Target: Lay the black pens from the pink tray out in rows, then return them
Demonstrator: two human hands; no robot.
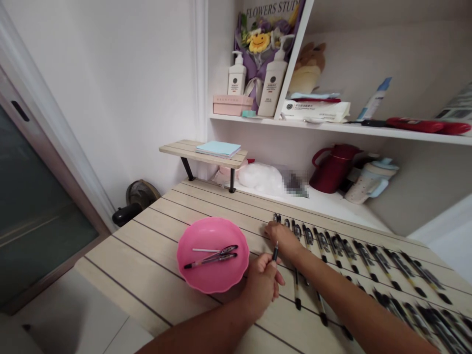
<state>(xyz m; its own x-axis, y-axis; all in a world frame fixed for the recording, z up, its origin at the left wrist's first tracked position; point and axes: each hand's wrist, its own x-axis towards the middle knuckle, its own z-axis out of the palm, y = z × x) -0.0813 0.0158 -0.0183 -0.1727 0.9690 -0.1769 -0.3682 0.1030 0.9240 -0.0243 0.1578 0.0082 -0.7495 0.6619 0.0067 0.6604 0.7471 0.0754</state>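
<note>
My left hand (pixel 261 281) is closed around a black pen (pixel 275 251), whose narrow tip points up between thumb and fingers. Just beyond it, my right hand (pixel 283 237) rests low over the table at the left end of a row of pens, its fingers curled. What those fingers hold, if anything, is hidden; dark pen parts (pixel 276 217) show right behind them. Left of my hands sits a pink scalloped bowl (pixel 212 228). Inside it lie capped pens (pixel 216 259) and a thin white stick (pixel 205 250).
Rows of black pens (pixel 383 260) cover the right side of the slatted table (pixel 147 250). A small raised shelf (pixel 177 146) bears blue paper (pixel 218 148). Behind stand a red jug (pixel 334 169) and a pale tumbler (pixel 370 182). A fan (pixel 142 194) is at the left.
</note>
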